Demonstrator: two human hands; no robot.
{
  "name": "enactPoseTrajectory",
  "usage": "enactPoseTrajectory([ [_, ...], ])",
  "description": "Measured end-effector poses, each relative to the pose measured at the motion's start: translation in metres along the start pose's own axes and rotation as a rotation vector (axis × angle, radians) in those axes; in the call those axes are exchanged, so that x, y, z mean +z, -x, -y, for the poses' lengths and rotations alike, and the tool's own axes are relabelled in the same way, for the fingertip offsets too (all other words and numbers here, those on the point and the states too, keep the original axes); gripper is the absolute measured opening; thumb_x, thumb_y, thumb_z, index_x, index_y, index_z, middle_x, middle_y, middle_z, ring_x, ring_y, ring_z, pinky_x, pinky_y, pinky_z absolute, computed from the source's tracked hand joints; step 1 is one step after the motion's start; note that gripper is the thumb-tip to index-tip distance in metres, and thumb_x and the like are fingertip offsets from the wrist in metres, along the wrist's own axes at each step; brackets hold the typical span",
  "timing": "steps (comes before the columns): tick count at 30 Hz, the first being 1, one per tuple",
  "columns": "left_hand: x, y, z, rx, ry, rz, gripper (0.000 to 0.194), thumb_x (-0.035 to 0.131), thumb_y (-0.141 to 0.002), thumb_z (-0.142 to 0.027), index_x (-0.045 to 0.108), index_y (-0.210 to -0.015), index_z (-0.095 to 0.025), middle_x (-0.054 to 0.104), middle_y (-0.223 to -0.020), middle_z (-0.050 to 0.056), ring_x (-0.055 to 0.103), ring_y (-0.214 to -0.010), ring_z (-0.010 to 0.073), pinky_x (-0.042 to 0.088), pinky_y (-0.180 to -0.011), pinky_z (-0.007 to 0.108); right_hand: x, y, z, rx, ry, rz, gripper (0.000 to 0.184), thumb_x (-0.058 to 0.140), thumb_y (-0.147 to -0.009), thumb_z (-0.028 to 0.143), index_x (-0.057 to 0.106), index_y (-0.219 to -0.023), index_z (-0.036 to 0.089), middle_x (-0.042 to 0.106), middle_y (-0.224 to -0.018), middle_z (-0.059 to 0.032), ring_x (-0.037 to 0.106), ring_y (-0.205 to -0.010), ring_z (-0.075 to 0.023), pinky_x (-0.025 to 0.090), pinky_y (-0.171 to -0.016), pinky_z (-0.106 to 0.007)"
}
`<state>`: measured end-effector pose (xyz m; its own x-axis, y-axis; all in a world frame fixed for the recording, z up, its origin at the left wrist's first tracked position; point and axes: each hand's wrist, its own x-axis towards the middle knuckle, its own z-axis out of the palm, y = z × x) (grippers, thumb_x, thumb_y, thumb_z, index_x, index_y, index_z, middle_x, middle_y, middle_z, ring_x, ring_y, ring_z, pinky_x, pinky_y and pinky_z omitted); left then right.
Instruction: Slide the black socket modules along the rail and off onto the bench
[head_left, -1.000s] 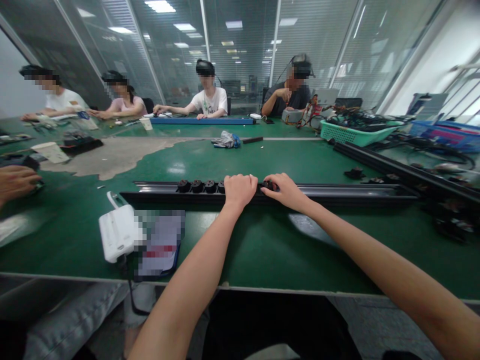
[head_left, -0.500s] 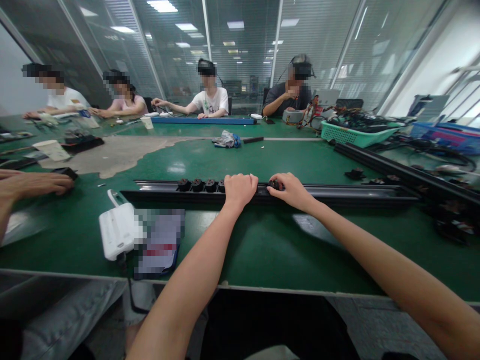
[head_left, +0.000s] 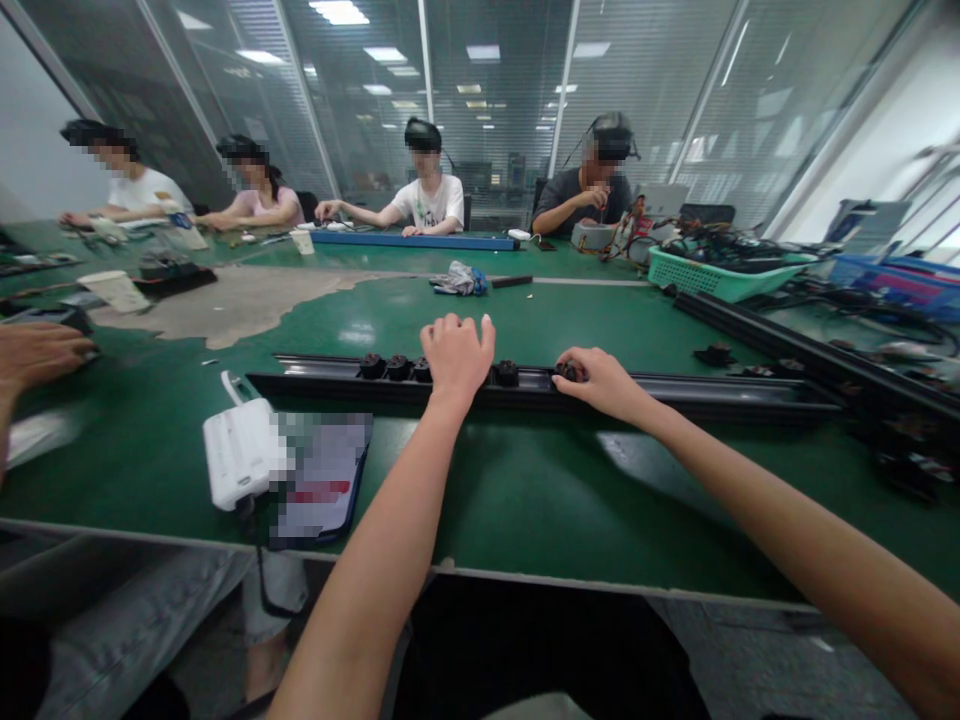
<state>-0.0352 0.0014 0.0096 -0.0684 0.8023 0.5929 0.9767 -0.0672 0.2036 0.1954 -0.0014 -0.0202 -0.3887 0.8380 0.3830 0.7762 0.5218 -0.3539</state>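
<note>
A long black rail (head_left: 735,398) lies crosswise on the green worktop (head_left: 517,500), with a row of round black parts (head_left: 397,367) seated in its channel. The right hand (head_left: 600,382) grasps another part, the gripped piece (head_left: 568,372), between thumb and fingers at the channel, to the right of the row. The left hand (head_left: 457,352) is over the row with its fingers loosely bent, covering a stretch of the rail; whether it grips anything there cannot be told. Between the two hands, the lone part (head_left: 507,373) sits in the channel, just beside the left hand. Nearer the worktop's front edge, left of the left forearm, a white device (head_left: 244,455) with a cable lies next to a phone (head_left: 322,480). Beyond the rail are a crumpled grey and blue cloth (head_left: 459,279) and a short black bar (head_left: 512,282). At the right, a second black rail (head_left: 795,335) lies at a slant, loose black parts (head_left: 715,355) near it, and a green basket (head_left: 712,277) of cables stands behind. At the far left, a co-worker's hand (head_left: 45,355) rests near a dark object.
</note>
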Motion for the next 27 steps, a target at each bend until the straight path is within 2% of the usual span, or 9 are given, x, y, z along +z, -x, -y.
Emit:
enactPoseTrajectory([
  [4,-0.007,-0.01,0.026,-0.348,-0.093,-0.021,0.041,0.039,-0.098,-0.039,0.073,-0.107,-0.017,0.063,-0.126,0.02,0.05,-0.125,0.0388,0.028,-0.107,0.072,-0.005,0.004,-0.003,0.01,0.009,0.0,0.026,0.057,-0.085,0.043,0.062,-0.094,0.019,0.059,-0.073,-0.0035,0.052,-0.075,-0.0208,0.037,-0.074,-0.035],
  [6,-0.005,-0.013,0.041,-0.465,-0.115,-0.017,0.04,0.043,-0.095,-0.038,0.072,-0.111,-0.016,0.059,-0.132,0.023,0.046,-0.13,0.0418,0.028,-0.105,0.076,-0.007,0.005,-0.005,0.021,0.014,0.005,0.026,0.057,-0.085,0.043,0.062,-0.092,0.019,0.059,-0.072,-0.0032,0.052,-0.074,-0.0207,0.037,-0.073,-0.035],
  [9,-0.001,-0.016,0.057,-0.595,-0.085,0.052,0.042,0.045,-0.093,-0.038,0.07,-0.115,-0.012,0.055,-0.136,0.026,0.045,-0.131,0.043,0.033,-0.102,0.075,-0.009,0.006,-0.007,0.019,0.021,0.008,0.024,0.058,-0.085,0.043,0.062,-0.09,0.02,0.058,-0.07,-0.0025,0.051,-0.073,-0.0202,0.037,-0.072,-0.034],
  [14,0.001,-0.015,0.062,-0.601,-0.057,0.046,0.047,0.039,-0.095,-0.039,0.071,-0.116,-0.013,0.06,-0.132,0.024,0.049,-0.127,0.04,0.037,-0.103,0.067,-0.011,0.007,-0.012,-0.004,0.03,0.003,0.023,0.059,-0.084,0.041,0.062,-0.09,0.02,0.058,-0.07,-0.0022,0.052,-0.073,-0.0202,0.037,-0.073,-0.034],
  [20,-0.003,-0.016,0.06,-0.611,-0.03,0.058,0.057,0.029,-0.1,-0.045,0.071,-0.118,-0.011,0.06,-0.133,0.025,0.048,-0.129,0.0415,0.034,-0.105,0.067,-0.013,0.01,-0.016,0.009,0.022,0.009,0.022,0.06,-0.085,0.041,0.062,-0.091,0.02,0.058,-0.07,-0.0015,0.052,-0.071,-0.0195,0.038,-0.075,-0.034],
  [27,-0.009,-0.008,0.039,-0.523,-0.008,0.042,0.06,0.023,-0.102,-0.044,0.07,-0.118,-0.01,0.058,-0.132,0.027,0.049,-0.126,0.0408,0.047,-0.094,0.062,-0.016,0.016,-0.025,0.036,0.032,-0.001,0.027,0.059,-0.086,0.044,0.064,-0.094,0.019,0.059,-0.071,-0.0022,0.053,-0.074,-0.0205,0.038,-0.075,-0.035],
])
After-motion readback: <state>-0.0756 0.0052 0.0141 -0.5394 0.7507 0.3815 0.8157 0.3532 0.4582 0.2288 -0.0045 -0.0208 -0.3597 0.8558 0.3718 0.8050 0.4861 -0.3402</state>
